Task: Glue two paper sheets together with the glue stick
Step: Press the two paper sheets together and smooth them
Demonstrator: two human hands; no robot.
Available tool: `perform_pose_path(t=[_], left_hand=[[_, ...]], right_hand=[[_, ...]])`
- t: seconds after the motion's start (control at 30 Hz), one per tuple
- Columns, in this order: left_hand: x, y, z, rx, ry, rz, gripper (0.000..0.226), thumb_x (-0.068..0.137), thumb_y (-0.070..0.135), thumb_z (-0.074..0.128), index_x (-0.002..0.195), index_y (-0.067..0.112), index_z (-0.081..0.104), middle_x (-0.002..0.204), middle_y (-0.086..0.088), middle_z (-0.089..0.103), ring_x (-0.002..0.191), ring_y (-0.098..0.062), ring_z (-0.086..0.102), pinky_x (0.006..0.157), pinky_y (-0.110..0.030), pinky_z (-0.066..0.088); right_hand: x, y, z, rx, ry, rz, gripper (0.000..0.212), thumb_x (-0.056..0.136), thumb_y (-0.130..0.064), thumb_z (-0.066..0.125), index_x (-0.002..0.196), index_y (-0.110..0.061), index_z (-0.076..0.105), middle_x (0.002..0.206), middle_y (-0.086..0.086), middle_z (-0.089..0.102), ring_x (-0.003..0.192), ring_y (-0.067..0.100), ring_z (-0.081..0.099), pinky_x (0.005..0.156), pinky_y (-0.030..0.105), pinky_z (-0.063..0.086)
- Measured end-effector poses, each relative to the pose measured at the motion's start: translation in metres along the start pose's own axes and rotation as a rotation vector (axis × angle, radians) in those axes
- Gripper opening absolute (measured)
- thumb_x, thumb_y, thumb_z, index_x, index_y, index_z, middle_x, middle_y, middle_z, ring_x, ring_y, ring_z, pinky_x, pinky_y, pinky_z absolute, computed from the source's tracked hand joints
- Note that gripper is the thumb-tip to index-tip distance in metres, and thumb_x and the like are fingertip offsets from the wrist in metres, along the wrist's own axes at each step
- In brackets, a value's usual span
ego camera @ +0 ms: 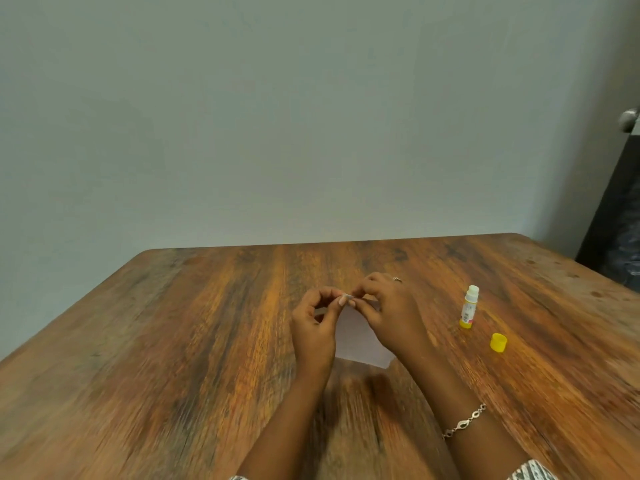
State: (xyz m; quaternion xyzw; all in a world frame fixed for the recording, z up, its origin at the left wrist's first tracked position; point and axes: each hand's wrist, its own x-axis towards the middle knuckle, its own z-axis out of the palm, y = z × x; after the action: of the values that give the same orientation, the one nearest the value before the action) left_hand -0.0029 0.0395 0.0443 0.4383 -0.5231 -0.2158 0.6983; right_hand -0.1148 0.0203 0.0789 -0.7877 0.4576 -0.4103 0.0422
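A white paper sheet point(356, 341) lies on the wooden table point(173, 341) between my hands, mostly hidden by them. My left hand point(313, 327) and my right hand point(391, 306) both pinch its far edge with fingertips, which meet near the middle. Whether one sheet or two is held there I cannot tell. To the right an open glue stick point(469, 307) stands upright, white with a yellow base. Its yellow cap point(498, 342) rests on the table just in front of it, apart from both hands.
A pale wall rises behind the table's far edge. At the far right a dark door or panel point(613, 220) with a metal knob point(628, 120) stands beside the table corner.
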Motion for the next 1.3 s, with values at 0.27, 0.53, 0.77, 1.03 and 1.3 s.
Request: perform_pose_path(t=[0.27, 0.53, 0.77, 1.03, 1.3], left_hand=[[0.002, 0.008, -0.005, 0.021, -0.051, 0.043, 0.026, 0.082, 0.001, 0.062, 0.072, 0.024, 0.062, 0.074, -0.001, 0.064, 0.075, -0.018, 0.063, 0.071, -0.032, 0.051], [0.006, 0.014, -0.012, -0.077, 0.004, 0.013, 0.027, 0.082, -0.006, 0.059, 0.069, 0.018, 0.061, 0.069, 0.004, 0.062, 0.065, 0.0, 0.059, 0.06, -0.011, 0.046], [0.009, 0.012, -0.02, -0.164, 0.043, -0.066, 0.013, 0.083, 0.001, 0.059, 0.075, 0.011, 0.062, 0.073, 0.0, 0.063, 0.065, -0.003, 0.059, 0.061, -0.018, 0.049], [0.012, 0.007, -0.03, -0.2, 0.113, -0.091, 0.024, 0.082, -0.001, 0.06, 0.07, 0.02, 0.064, 0.065, 0.011, 0.065, 0.063, 0.003, 0.06, 0.056, -0.01, 0.049], [0.012, -0.001, -0.04, -0.196, 0.165, -0.181, 0.016, 0.084, 0.003, 0.059, 0.073, 0.014, 0.062, 0.074, -0.001, 0.062, 0.063, 0.002, 0.058, 0.061, -0.019, 0.05]], right_hand=[[0.0, -0.006, -0.007, 0.04, -0.032, 0.006, 0.011, 0.082, -0.014, 0.065, 0.076, -0.006, 0.066, 0.076, 0.003, 0.057, 0.074, 0.011, 0.041, 0.059, 0.008, 0.028], [-0.005, 0.002, -0.013, 0.109, -0.013, 0.023, 0.013, 0.078, -0.012, 0.07, 0.07, -0.003, 0.065, 0.068, -0.004, 0.055, 0.068, 0.01, 0.046, 0.062, 0.007, 0.03], [-0.011, 0.012, -0.021, 0.137, -0.007, 0.052, 0.01, 0.077, -0.008, 0.07, 0.07, -0.001, 0.067, 0.069, -0.003, 0.056, 0.068, 0.01, 0.048, 0.062, 0.009, 0.033], [-0.019, 0.027, -0.022, 0.178, -0.009, 0.151, 0.007, 0.077, -0.007, 0.069, 0.073, 0.0, 0.068, 0.07, -0.004, 0.057, 0.071, 0.013, 0.052, 0.062, 0.009, 0.036], [-0.029, 0.024, -0.015, 0.636, 0.001, 0.376, 0.014, 0.08, -0.001, 0.064, 0.084, -0.014, 0.066, 0.085, 0.0, 0.068, 0.075, 0.003, 0.066, 0.062, 0.012, 0.053]])
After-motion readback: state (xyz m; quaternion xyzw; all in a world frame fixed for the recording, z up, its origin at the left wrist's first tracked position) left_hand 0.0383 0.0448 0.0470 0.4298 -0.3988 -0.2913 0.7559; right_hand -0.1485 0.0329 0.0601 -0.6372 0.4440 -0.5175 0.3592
